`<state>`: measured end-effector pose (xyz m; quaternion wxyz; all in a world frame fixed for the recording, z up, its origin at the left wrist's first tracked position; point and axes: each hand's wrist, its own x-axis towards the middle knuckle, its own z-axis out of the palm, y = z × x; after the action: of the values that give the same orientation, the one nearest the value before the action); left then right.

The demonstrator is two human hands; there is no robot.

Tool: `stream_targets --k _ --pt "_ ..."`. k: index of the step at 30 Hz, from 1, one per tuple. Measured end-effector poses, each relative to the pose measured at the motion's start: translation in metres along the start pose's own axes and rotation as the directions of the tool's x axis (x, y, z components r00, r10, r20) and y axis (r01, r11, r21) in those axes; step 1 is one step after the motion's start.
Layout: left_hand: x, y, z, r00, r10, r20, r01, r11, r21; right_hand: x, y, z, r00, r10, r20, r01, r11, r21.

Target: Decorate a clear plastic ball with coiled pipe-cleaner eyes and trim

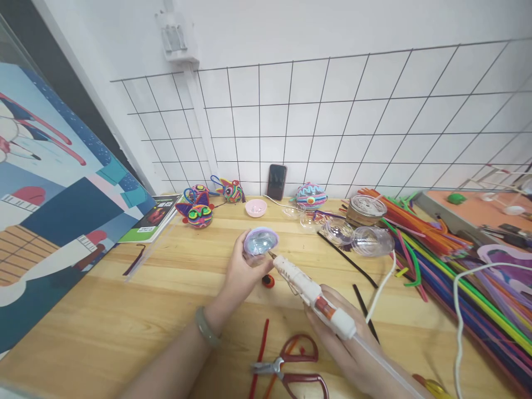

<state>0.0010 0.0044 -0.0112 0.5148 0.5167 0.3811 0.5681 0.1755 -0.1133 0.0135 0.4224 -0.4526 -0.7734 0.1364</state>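
My left hand (245, 267) is closed around a clear plastic half-ball (261, 243) edged with purple and bluish trim. In my right hand (338, 327) is a white hot glue gun (301, 281), its metal nozzle close to the lower right rim of the half-ball; whether they touch I cannot tell. A clear glue stick (384, 363) runs out of the gun's back end. Just below the half-ball lies a small red, orange and black coil (268, 281) on the table. Red-handled scissors (286, 366) rest open nearer to me, over red and orange pipe cleaners (261, 354).
Finished colourful balls (199, 215) stand at the back left, another (311, 195) at the back right. A pink dish (255, 208) and a phone (277, 182) are behind. Clear plastic shells (373, 241), pipe cleaners (457, 293) and a white cord (458, 321) lie right.
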Motion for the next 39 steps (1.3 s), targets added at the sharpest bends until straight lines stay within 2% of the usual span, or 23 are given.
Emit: stream_targets --k 5,9,15,24,33,39 --pt "0.003 0.002 -0.001 1.000 0.001 0.023 0.001 0.996 -0.093 -0.006 0.007 -0.001 0.995 -0.008 -0.103 0.003 0.999 -0.051" --pt "0.005 -0.001 -0.006 0.995 0.017 0.095 -0.005 0.991 -0.131 -0.008 0.011 0.000 0.997 0.013 -0.075 -0.020 0.996 -0.086" --pt "0.004 0.001 -0.006 0.991 -0.014 0.135 0.037 0.985 -0.170 -0.010 0.013 0.001 0.996 0.030 -0.079 -0.036 0.996 -0.083" --pt "0.002 0.004 -0.003 0.992 -0.021 0.128 0.043 0.985 -0.169 -0.007 0.011 -0.001 0.998 0.023 -0.057 -0.027 0.998 -0.064" --pt "0.002 0.005 -0.003 0.992 -0.015 0.124 0.037 0.984 -0.175 -0.011 0.013 0.001 0.995 0.020 -0.102 -0.028 0.997 -0.075" --pt "0.002 0.006 -0.003 0.993 -0.020 0.116 0.038 0.986 -0.161 -0.009 0.013 0.001 0.996 0.025 -0.088 -0.032 0.996 -0.081"
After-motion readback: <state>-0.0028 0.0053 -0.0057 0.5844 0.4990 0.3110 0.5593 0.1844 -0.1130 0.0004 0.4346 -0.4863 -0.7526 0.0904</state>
